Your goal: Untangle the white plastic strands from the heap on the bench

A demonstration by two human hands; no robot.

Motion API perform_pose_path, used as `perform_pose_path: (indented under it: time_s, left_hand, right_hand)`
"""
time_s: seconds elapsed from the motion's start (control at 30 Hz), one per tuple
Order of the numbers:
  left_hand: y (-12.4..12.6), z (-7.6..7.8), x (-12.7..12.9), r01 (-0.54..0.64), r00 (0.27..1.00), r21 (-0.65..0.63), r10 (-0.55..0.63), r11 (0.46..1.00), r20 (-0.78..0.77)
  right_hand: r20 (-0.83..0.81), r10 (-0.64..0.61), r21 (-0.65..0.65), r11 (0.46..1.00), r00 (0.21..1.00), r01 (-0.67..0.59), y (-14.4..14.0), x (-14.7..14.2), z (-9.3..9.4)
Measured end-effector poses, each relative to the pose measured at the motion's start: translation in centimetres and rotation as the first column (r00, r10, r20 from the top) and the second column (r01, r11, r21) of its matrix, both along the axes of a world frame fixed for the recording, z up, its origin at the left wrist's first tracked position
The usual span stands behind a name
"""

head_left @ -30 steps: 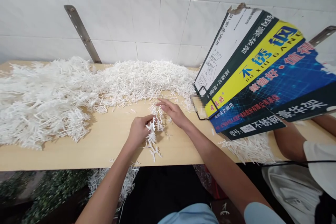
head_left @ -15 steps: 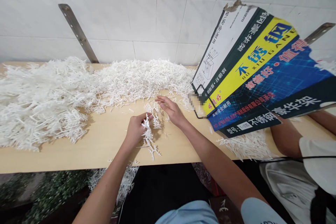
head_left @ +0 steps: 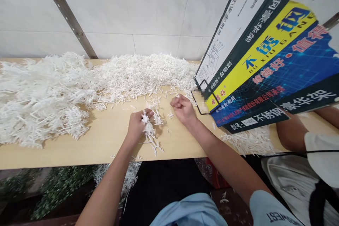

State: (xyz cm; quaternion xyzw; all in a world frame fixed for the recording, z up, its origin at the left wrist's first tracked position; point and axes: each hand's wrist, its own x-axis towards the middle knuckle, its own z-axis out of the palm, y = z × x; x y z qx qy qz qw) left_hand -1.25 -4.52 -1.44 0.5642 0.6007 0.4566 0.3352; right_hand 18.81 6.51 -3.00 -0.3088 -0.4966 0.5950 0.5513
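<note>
My left hand is closed, thumb and fingers pinching a small bunch of white branched plastic sprigs that hangs toward the table's front edge. Right of it, just above the board, my right hand has its fingers curled together. A speck of white shows at its fingertips, too small to name. Between the hands, a few more sprigs and small loose bits lie on the wooden tabletop.
A large heap of white sprigs covers the left, and a lower heap runs along the tiled wall. A printed cardboard sheet stands at right, beside a black wire frame. Another person's arm is behind it.
My right hand has moved slightly right, away from the left hand, and its extended fingers have curled closed. The left hand keeps its hold on the sprigs. The view has shifted slightly.
</note>
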Motion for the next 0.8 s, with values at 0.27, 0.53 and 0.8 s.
perform_pose_path:
  time_s: [0.27, 0.53, 0.8]
  left_hand:
    - [0.0, -0.5, -0.2, 0.017, 0.989, 0.048, -0.010, 0.999, -0.146]
    - [-0.4, 0.1, 0.6, 0.112, 0.796, 0.019, -0.078, 0.994, -0.600]
    - [-0.2, 0.2, 1.1, 0.157, 0.593, -0.107, -0.180, 0.982, -0.784]
  right_hand:
    - [0.465, -0.181, 0.203, 0.975, 0.867, 0.095, -0.8, -1.3, 0.1]
    - [0.636, -0.349, 0.402, 0.911, 0.689, 0.091, -1.7, -1.5, 0.9]
    - [0.534, -0.058, 0.242, 0.966, 0.843, -0.087, -2.3, -1.3, 2.1]
